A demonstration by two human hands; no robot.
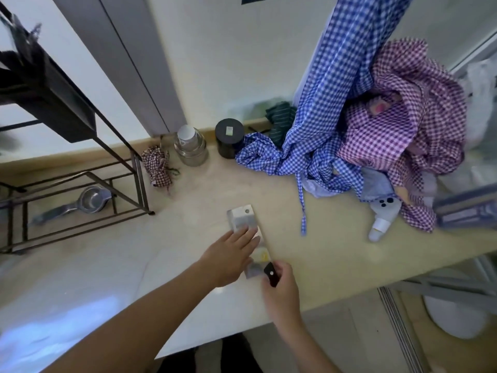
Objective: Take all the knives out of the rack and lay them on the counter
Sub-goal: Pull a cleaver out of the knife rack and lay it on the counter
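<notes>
Your right fingers [279, 267] wrap the black handle of the broad steel cleaver [243, 219], while your left hand [231, 254] lies flat and spread on its blade, steadying it down on the beige bench [309, 251], around four o'clock from the dark wire rack [80, 184].

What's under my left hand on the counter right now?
The left hand lies flat on a cleaver blade on the counter. The blade's middle is covered.

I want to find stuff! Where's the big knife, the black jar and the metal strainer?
Cleaver [243, 218], head view, bare blade near its hole.
Black jar [229, 131], head view, lid.
Metal strainer [91, 201], head view, bowl.
</notes>
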